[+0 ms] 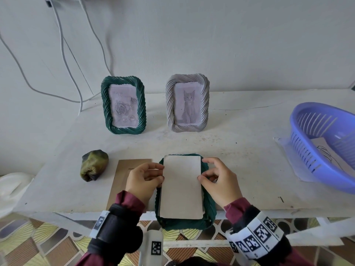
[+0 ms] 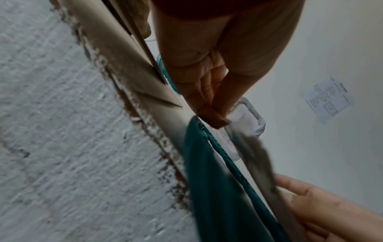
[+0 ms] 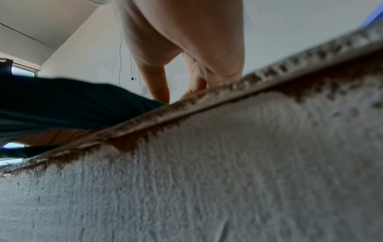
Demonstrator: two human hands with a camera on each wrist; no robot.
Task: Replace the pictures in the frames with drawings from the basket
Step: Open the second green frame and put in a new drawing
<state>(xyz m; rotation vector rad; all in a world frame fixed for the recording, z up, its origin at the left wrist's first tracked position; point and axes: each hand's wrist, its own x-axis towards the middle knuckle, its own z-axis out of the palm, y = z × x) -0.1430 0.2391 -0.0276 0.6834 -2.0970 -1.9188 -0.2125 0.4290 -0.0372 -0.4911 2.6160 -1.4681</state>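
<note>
We see a dark green frame (image 1: 208,210) lying face down at the near edge of the table (image 1: 240,169), its lower end hanging past the edge. A pale card (image 1: 181,186) lies over its back. Left hand (image 1: 143,180) has its grip pinched on the card's left edge, thumb on top. Right hand (image 1: 221,181) has its grip narrow, thumb and fingertips curled onto the card's right edge.

A brown backing board (image 1: 123,173) lies flat just left of the frame, partly under the left hand. A green-brown lump (image 1: 94,165) sits further left.

At the back two frames stand upright: a green frame (image 1: 123,105) holding a rose picture, a grey frame (image 1: 187,103) holding a cat picture.

Far right, a purple basket (image 1: 307,154) sits on a paper sheet (image 1: 288,152); inside it we see one drawing (image 1: 324,150) with scribbled black lines.
</note>
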